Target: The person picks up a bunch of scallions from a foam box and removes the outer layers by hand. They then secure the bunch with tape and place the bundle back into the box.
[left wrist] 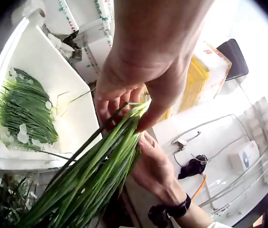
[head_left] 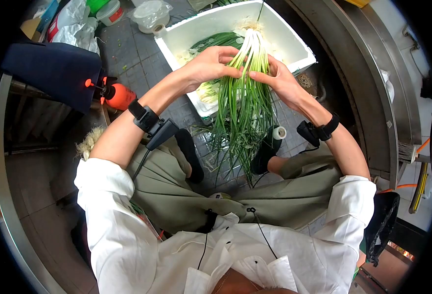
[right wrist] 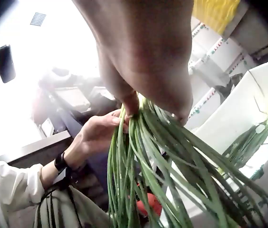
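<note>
Both hands hold one bunch of green onions (head_left: 247, 93) up over the near edge of a white foam box (head_left: 176, 43). Its white roots point away from the body and the long green leaves hang down toward the feet. My left hand (head_left: 211, 63) grips the bunch from the left, thumb across the stalks. From the other side my right hand (head_left: 282, 83) grips it, thumb on top near the left thumb. Inside the box lie more green onions (left wrist: 27, 109) with bits of ice. In the right wrist view the leaves fan out below the right hand (right wrist: 148, 90).
A red spray bottle (head_left: 120, 96) stands to the left, beside a dark cloth (head_left: 52, 68). Between the feet, near the right shoe (head_left: 265, 154), is a small white roll (head_left: 279, 133). A steel counter edge (head_left: 367, 63) runs along the right. White tubs and bags sit at the back left.
</note>
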Motion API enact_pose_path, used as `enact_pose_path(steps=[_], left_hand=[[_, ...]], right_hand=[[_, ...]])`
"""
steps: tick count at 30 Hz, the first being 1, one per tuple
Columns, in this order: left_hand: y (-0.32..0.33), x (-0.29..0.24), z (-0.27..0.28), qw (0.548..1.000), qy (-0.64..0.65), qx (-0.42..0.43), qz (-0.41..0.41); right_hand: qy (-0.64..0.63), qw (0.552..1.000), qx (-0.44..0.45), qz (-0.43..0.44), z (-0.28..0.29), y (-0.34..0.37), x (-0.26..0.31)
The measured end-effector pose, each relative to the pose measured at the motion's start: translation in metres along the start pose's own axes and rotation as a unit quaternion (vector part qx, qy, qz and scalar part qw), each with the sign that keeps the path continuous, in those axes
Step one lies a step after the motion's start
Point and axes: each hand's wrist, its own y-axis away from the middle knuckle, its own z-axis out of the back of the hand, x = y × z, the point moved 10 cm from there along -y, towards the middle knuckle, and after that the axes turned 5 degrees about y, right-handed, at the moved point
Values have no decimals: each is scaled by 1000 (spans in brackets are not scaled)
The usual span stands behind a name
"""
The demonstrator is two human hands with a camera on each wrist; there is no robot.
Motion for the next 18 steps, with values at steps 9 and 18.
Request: enact_pose_path(steps=[9,18], left_hand=[[-4,10,3,999,41,4,5],[-6,11,9,999,45,7,-5]], right_hand=[[23,1000,-4,6,1,0,3],[-2,1000,-26,2,12,6,9]])
